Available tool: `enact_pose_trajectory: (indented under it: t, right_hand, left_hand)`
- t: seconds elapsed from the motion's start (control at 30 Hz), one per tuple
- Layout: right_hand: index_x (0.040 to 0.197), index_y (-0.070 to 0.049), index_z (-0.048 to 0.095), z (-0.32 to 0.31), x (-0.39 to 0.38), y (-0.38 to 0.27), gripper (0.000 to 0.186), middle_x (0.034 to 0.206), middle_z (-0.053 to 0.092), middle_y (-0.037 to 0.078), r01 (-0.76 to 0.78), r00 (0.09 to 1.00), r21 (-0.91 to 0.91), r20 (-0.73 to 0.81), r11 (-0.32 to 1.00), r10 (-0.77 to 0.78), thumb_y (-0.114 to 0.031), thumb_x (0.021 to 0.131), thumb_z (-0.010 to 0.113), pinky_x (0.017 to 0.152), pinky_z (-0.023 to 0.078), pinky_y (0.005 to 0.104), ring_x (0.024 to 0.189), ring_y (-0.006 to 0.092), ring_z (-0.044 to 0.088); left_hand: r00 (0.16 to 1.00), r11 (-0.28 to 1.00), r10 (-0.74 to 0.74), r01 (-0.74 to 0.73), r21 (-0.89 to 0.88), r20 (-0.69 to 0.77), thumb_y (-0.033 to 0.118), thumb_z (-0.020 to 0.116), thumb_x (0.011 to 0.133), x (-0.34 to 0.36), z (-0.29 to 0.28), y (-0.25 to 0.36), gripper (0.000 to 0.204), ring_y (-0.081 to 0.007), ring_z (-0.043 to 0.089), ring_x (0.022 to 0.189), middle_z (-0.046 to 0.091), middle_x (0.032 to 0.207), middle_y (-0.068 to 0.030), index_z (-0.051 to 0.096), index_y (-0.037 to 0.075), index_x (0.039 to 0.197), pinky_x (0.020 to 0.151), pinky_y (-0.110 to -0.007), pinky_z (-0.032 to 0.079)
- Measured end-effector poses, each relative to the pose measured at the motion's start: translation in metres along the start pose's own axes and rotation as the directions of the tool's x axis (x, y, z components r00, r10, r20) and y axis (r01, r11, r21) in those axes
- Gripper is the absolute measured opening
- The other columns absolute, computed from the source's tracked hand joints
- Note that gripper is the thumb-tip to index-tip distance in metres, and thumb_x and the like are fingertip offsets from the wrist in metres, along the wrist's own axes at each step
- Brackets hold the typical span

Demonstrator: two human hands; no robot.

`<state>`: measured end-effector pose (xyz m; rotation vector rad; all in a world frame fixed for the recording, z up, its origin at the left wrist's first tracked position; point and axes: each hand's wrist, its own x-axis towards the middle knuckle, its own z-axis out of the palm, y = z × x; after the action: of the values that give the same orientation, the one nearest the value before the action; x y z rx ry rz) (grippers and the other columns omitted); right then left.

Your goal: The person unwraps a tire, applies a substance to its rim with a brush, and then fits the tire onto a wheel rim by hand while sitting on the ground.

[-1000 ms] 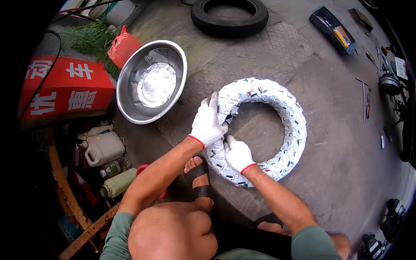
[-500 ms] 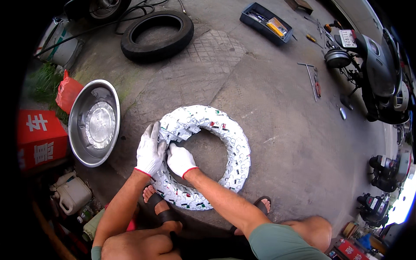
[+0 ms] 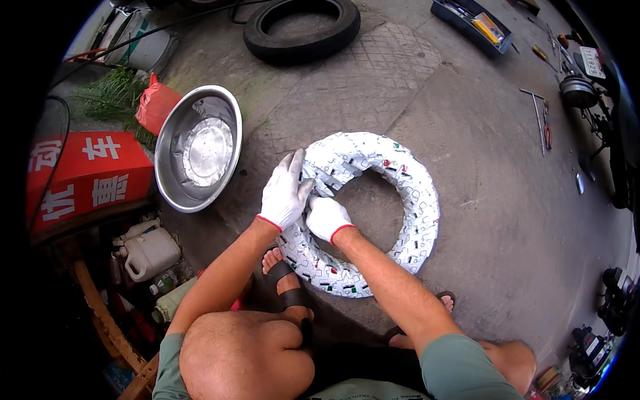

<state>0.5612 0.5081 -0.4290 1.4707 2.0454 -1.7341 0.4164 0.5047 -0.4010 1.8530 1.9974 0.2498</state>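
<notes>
A tire-shaped ring wrapped in white printed strip point(image 3: 421, 212) lies flat on the ground before me. My left hand point(image 3: 283, 190), in a white knit glove with greyed fingertips, rests on the ring's left side. Its fingers are stretched out along the outer edge, and the thumb stands apart over the top. Beside it, my right hand point(image 3: 328, 218), gloved the same way, is closed at the ring's inner edge. Its curled fingertips are hidden against the wrapping, so whether they pinch a strip end cannot be made out. Overlapping layers show just above both hands.
A steel basin point(image 3: 233, 143) stands left of the ring, by a red bag point(image 3: 157, 105) and a red box point(image 3: 127, 150). White jugs point(image 3: 152, 253) sit below. A bare black tire point(image 3: 303, 50) and a toolbox point(image 3: 497, 47) lie farther off. At right are hand tools point(image 3: 547, 127) and motorbikes.
My view has swung left, so the whole scene sits farther right and higher. Both hands keep nearly the same place on the wrapped ring.
</notes>
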Motion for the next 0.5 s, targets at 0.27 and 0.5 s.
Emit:
enact_pose_trajectory:
  t: [0.27, 0.5]
  right_hand:
    - [0.112, -0.003, 0.067, 0.027, -0.045, 0.01, 0.033, 0.104, 0.071, 0.031, 0.132, 0.977, -0.115, 0.18, 0.985, -0.109, -0.026, 0.097, 0.049, 0.092, 0.053, 0.0571, 0.101, 0.0504, 0.068]
    - [0.108, -0.004, 0.072, 0.019, -0.013, 0.027, 0.033, 0.111, 0.071, 0.028, 0.191, 0.952, -0.246, 0.283, 0.95, -0.118, -0.026, 0.094, 0.054, 0.094, 0.054, 0.0532, 0.106, 0.047, 0.068]
  left_hand:
    - [1.0, 0.999, 0.003, -0.003, -0.042, 0.004, 0.023, 0.067, 0.094, -0.006, -0.011, -0.014, 0.071, -0.041, 0.052, 0.136, 0.048, 0.151, -0.024, 0.038, 0.003, 0.156, 0.112, -0.045, 0.044]
    - [1.0, 0.997, 0.006, -0.005, -0.076, 0.015, 0.025, 0.066, 0.095, -0.003, -0.006, -0.007, 0.07, -0.0409, 0.051, 0.137, 0.049, 0.151, -0.0239, 0.039, 0.004, 0.156, 0.113, -0.044, 0.044]
